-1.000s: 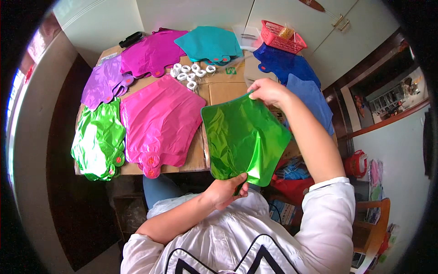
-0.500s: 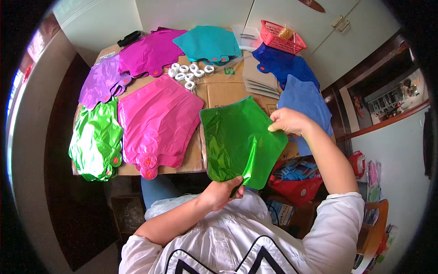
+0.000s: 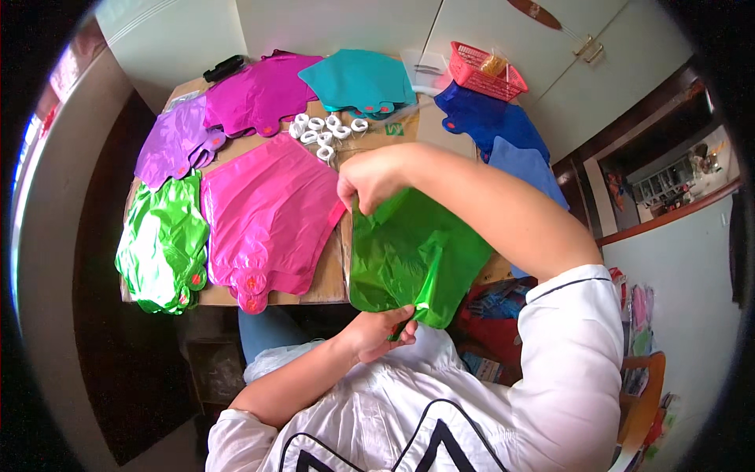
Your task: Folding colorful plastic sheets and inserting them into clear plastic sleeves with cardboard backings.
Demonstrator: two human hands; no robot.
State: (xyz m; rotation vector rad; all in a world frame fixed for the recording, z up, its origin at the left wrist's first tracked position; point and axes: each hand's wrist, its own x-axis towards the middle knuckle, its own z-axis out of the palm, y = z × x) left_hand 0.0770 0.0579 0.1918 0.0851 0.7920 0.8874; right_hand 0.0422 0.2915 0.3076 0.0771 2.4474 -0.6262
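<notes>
A flat green foil balloon [image 3: 417, 252] with wide angled edges spreads over the table's front edge and my lap. My left hand [image 3: 383, 332] pinches its lower edge between thumb and fingers. My right hand [image 3: 371, 179] reaches across to the balloon's upper left corner and grips it, fingers closed. The right forearm hides the balloon's top edge. Just left of the balloon lies a stack of pink foil balloons [image 3: 267, 212] with round tabs at the near end. Several small white ribbon rolls [image 3: 325, 138] lie beyond my right hand.
Around the cardboard-covered table [image 3: 228, 296] lie bright green [image 3: 161, 244], lilac [image 3: 177, 141], magenta [image 3: 259, 94], teal [image 3: 358, 79], dark blue [image 3: 495, 118] and light blue [image 3: 527, 169] foil balloons. A pink basket [image 3: 481, 75] stands at the back right. Cabinet doors [image 3: 330, 23] rise behind.
My right hand has moved from the green balloon's right corner to its upper left corner, its forearm now crossing over the balloon. My left hand keeps its hold at the bottom.
</notes>
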